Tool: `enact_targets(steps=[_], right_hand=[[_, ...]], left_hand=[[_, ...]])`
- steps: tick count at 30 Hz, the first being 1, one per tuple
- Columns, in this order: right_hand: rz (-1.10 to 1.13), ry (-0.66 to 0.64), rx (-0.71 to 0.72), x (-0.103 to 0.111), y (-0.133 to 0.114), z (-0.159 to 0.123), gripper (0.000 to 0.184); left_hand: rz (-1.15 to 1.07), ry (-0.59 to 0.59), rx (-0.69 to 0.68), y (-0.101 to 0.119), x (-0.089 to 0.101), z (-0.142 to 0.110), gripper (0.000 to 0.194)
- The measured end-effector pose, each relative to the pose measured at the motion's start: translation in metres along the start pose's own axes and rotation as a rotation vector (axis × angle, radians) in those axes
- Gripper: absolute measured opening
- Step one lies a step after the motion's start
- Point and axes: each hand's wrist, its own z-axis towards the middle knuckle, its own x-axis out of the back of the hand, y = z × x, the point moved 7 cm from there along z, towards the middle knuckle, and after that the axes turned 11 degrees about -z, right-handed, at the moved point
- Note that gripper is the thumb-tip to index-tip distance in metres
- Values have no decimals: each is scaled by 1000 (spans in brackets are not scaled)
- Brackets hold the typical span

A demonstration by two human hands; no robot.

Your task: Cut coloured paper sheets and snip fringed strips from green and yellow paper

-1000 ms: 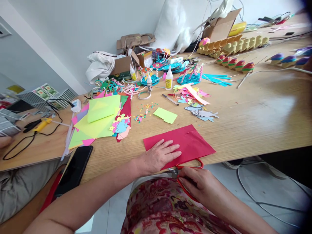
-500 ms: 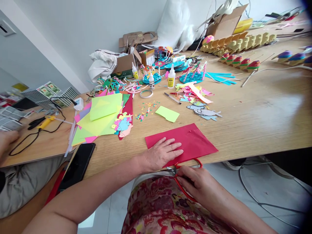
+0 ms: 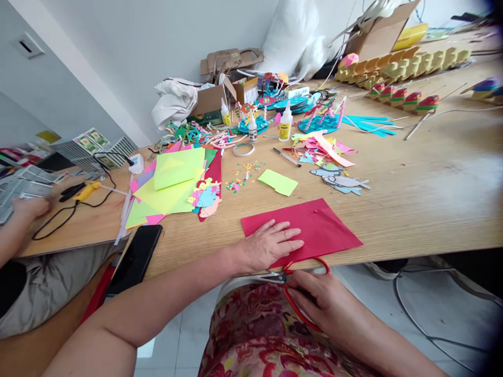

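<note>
My left hand (image 3: pixel 271 244) lies flat on a folded red sheet of paper (image 3: pixel 326 225) at the table's front edge, fingers spread. Red-handled scissors (image 3: pixel 302 310) are in my right hand (image 3: pixel 320 293), just below the sheet and off the table's edge. Their blades point left, partly hidden under my left wrist. Beyond the red sheet lies a small yellow-green paper piece (image 3: pixel 278 182). Grey and blue paper fish (image 3: pixel 341 181) rest to its right. More paper fish (image 3: pixel 207 198) sit on a stack of coloured paper (image 3: pixel 168 191) to the left.
A black phone (image 3: pixel 135 259) lies at the front left edge. Glue bottles (image 3: pixel 285 124), a pen (image 3: pixel 286 157), a tape ring (image 3: pixel 243 150) and paper scraps (image 3: pixel 324 147) stand farther back. At far left, another person's hand (image 3: pixel 33 208) is near a glue gun (image 3: pixel 87 191).
The whole view has shifted a little, so things appear farther right. The other person's hand has reached forward. My hands keep their places on the paper and scissors.
</note>
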Motion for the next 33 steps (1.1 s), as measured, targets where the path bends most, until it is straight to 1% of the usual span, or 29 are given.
enact_targets(steps=[8, 13, 22, 29, 31, 33], right_hand=[[26, -13, -9, -4, -2, 6, 17], [69, -29, -13, -4, -5, 5, 17], [69, 8, -6, -8, -10, 10, 16], [81, -58, -6, -11, -16, 5, 17], [89, -81, 21, -8, -20, 1, 17], [111, -102, 40, 0, -21, -6, 18]], left_hand=[[9, 5, -5, 0, 0, 0, 39], [21, 8, -6, -1, -1, 0, 40], [13, 20, -11, -1, -1, 0, 39], [14, 23, -1, -3, -3, 1, 39], [12, 24, -3, -3, -2, 1, 39], [4, 25, -9, -3, -2, 1, 38]])
